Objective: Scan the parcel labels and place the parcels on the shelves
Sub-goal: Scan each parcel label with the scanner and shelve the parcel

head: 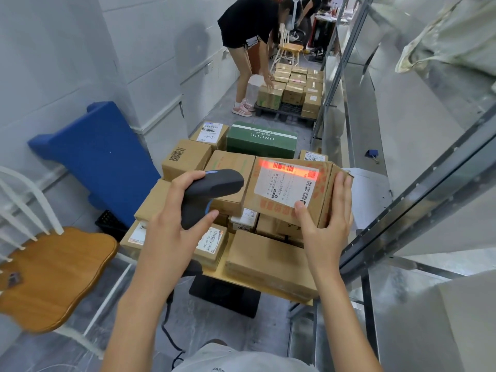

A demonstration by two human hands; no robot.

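My right hand (326,218) grips a small cardboard parcel (271,208) by its near right corner and holds it tilted above the pile. Its white label (285,185) faces up, and a red scan line glows across the barcode at the label's far edge. My left hand (178,224) grips a black handheld scanner (212,191) just left of the parcel, nose pointed at the label. The scanner's cable hangs down below my left arm. Metal shelves (418,146) run along the right side.
Below my hands a pile of cardboard parcels (268,259) with a green box (261,139) rests on a low stand. A wooden chair (51,275) stands at the left, a blue pallet (99,159) leans on the wall. Further down the aisle, a person (249,30) bends over more boxes (292,89).
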